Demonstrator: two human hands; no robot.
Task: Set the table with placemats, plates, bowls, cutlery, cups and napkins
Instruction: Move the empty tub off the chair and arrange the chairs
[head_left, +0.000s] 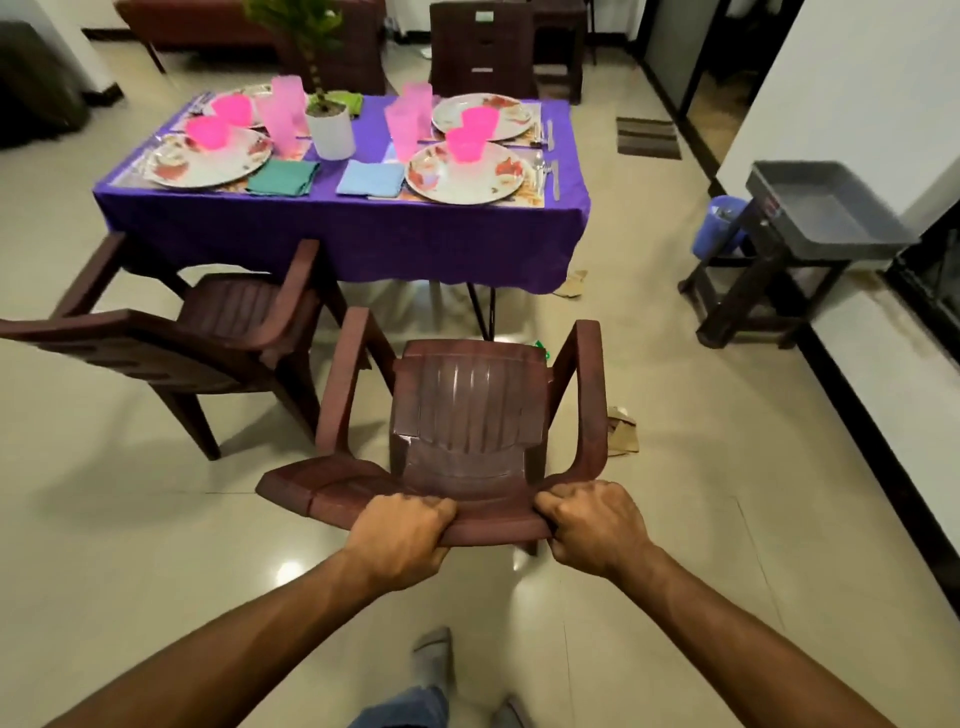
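Note:
My left hand (400, 538) and my right hand (592, 525) both grip the top of the backrest of a brown plastic chair (467, 405), which faces the table. The table (363, 234) has a purple cloth. On it lie floral plates (467, 174) on placemats, pink bowls (465, 145), tall pink cups (402, 130), a green napkin (283, 176), a blue napkin (370, 179) and cutlery (545, 174) at the right edge.
A second brown chair (208, 332) stands tilted at the left by the table. Two more chairs (480, 49) stand behind it. A white potted plant (330, 127) sits mid-table. A grey tray on a dark stand (821, 213) is at the right wall. Paper scraps (621, 431) lie on the floor.

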